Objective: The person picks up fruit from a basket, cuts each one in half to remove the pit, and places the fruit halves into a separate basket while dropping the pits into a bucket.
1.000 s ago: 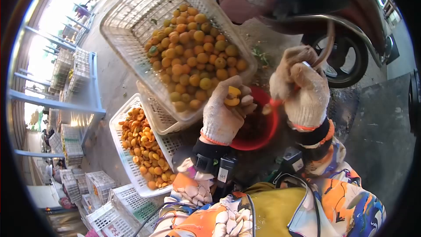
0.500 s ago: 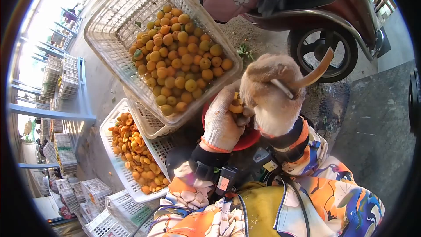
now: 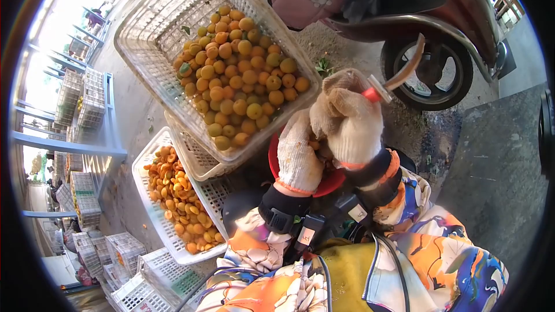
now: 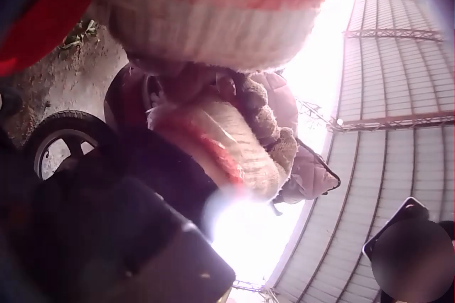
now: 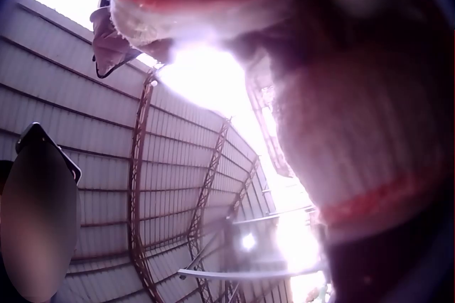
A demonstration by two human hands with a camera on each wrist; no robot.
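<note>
My left hand [image 3: 299,153], in a white knit glove, holds an apricot [image 3: 314,143], mostly hidden between the two hands. My right hand [image 3: 351,121], gloved too, grips a knife [image 3: 406,69] by its red handle, the curved blade pointing up and away from the fruit. The right fingers meet the left ones over the apricot. Directly below both hands is a red basin [image 3: 331,186], partly covered by them. In the left wrist view the gloves [image 4: 234,143] are close together; the fruit is hidden there.
Ahead to the left, a tilted plastic crate [image 3: 136,52] holds whole apricots [image 3: 243,75]. A white crate [image 3: 141,179] with apricot halves [image 3: 179,196] stands nearer. A parked scooter [image 3: 404,26] is ahead on the right, beside a dark flat panel [image 3: 497,179].
The hands, apart a second ago, have come together over the basin. The right hand has turned and moved left with the knife; the cut apricot, plainly visible earlier, is now mostly covered.
</note>
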